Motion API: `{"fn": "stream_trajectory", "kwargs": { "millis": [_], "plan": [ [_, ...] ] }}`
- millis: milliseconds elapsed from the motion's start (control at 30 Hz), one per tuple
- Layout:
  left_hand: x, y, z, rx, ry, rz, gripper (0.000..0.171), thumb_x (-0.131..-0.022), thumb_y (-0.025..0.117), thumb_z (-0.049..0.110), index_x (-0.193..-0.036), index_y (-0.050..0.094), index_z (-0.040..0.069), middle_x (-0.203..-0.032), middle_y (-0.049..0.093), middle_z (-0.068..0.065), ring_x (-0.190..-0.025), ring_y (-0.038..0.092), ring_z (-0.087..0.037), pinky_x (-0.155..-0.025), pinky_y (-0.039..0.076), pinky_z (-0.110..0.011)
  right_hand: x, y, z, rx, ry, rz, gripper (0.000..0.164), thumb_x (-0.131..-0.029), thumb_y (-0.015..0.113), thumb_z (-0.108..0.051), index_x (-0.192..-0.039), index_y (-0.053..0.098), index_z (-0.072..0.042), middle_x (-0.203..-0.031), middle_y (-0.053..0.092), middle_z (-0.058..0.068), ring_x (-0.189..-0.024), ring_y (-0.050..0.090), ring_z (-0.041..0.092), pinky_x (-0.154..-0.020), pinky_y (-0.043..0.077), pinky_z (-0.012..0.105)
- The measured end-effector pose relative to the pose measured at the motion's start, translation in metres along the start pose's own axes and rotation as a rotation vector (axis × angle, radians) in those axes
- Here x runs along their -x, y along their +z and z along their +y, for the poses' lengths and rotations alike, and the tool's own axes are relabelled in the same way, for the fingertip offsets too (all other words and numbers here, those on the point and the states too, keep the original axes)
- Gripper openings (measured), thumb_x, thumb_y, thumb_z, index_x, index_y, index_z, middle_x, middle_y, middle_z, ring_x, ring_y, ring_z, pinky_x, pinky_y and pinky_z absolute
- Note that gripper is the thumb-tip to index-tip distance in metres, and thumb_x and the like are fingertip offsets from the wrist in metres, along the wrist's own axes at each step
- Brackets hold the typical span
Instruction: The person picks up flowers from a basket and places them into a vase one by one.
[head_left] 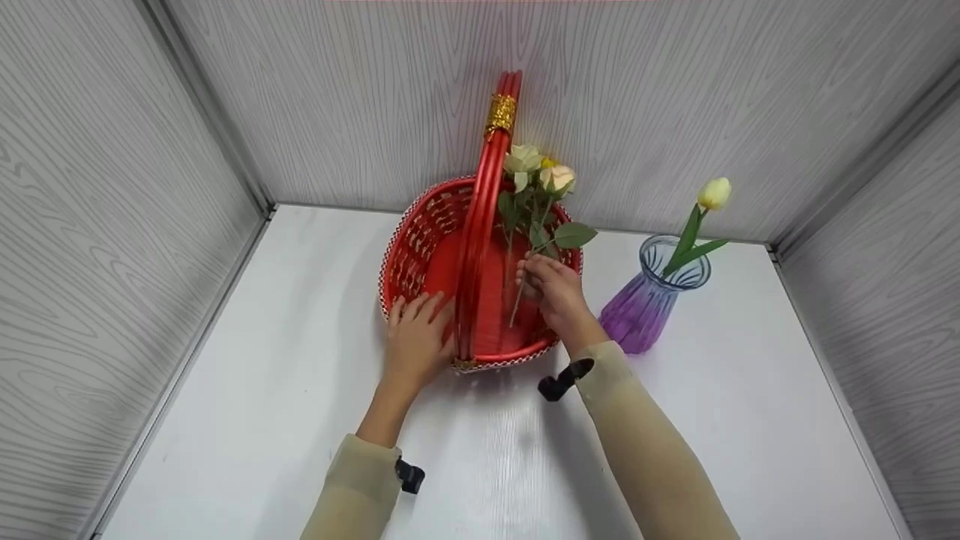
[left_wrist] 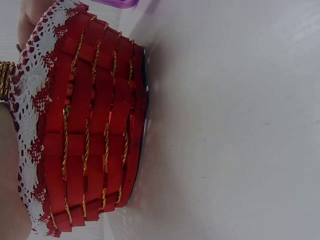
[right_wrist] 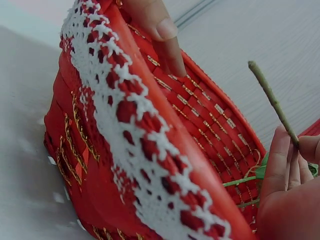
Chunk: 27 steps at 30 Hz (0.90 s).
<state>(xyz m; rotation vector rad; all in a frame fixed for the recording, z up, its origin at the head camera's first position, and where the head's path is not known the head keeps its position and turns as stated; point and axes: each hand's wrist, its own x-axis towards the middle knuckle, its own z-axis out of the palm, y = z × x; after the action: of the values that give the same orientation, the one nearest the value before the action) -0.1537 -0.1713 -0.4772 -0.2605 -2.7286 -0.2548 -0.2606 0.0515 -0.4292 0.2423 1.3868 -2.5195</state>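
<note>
A red woven basket [head_left: 480, 360] with a tall handle and lace trim stands on the white table. My left hand [head_left: 417, 337] rests over its front-left rim, fingers spread and reaching inside, beside the handle's base. Over the basket's right side, my right hand [head_left: 551, 289] pinches the stem of a peach rose [head_left: 557, 180] between thumb and fingers. In the right wrist view, the stem's cut end [right_wrist: 267, 90] sticks out past the fingers. A cream rose [head_left: 523, 159] stands beside the peach one at the basket's back, with a bit of yellow behind them.
Right of the basket, close to my right forearm, stands a blue-to-purple glass vase [head_left: 637, 311] holding a pale yellow tulip [head_left: 714, 193]. Grey wood-grain panels [head_left: 360, 90] enclose the table [head_left: 315, 255] at the back and both sides.
</note>
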Motion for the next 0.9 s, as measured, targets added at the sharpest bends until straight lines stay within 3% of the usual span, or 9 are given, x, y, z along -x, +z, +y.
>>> {"fn": "stream_trajectory", "kwargs": {
  "millis": [267,467,733,900],
  "plan": [
    [0.001,0.002,0.000,0.007,0.015,0.013,0.046,-0.094,0.057,0.035,-0.137,0.062,0.017,-0.143,0.058,-0.007,-0.134,0.049,-0.032,-0.115,0.028,-0.059,0.019,-0.011,-0.018,0.036,-0.012,-0.014,0.024,-0.095,0.060,0.001,-0.118,0.057,0.006,-0.092,0.072,0.010,-0.077,0.069,0.015,-0.078,0.060,0.031],
    [0.002,0.002,-0.001,0.000,0.019,0.046,0.046,-0.091,0.060,0.034,-0.133,0.065,0.016,-0.140,0.060,-0.008,-0.131,0.052,-0.032,-0.113,0.031,-0.060,0.030,-0.017,-0.030,0.050,-0.036,-0.040,0.025,-0.095,0.058,0.002,-0.119,0.055,0.008,-0.090,0.072,0.010,-0.074,0.069,0.014,-0.073,0.060,0.028],
    [0.003,0.001,0.001,0.017,0.011,0.018,0.046,-0.092,0.059,0.034,-0.134,0.064,0.016,-0.141,0.059,-0.008,-0.132,0.050,-0.032,-0.114,0.030,-0.060,0.045,-0.024,-0.039,0.170,-0.075,-0.017,0.016,-0.096,0.057,0.001,-0.112,0.059,0.002,-0.086,0.073,0.006,-0.075,0.069,0.014,-0.076,0.061,0.032],
    [0.001,0.001,0.002,0.036,0.003,0.018,0.047,-0.093,0.060,0.033,-0.136,0.062,0.017,-0.142,0.059,-0.008,-0.134,0.049,-0.032,-0.115,0.028,-0.059,0.054,-0.028,-0.049,0.192,-0.098,-0.024,0.021,-0.096,0.057,0.000,-0.116,0.059,0.005,-0.092,0.072,0.010,-0.076,0.068,0.015,-0.076,0.060,0.031]
  ]
}}
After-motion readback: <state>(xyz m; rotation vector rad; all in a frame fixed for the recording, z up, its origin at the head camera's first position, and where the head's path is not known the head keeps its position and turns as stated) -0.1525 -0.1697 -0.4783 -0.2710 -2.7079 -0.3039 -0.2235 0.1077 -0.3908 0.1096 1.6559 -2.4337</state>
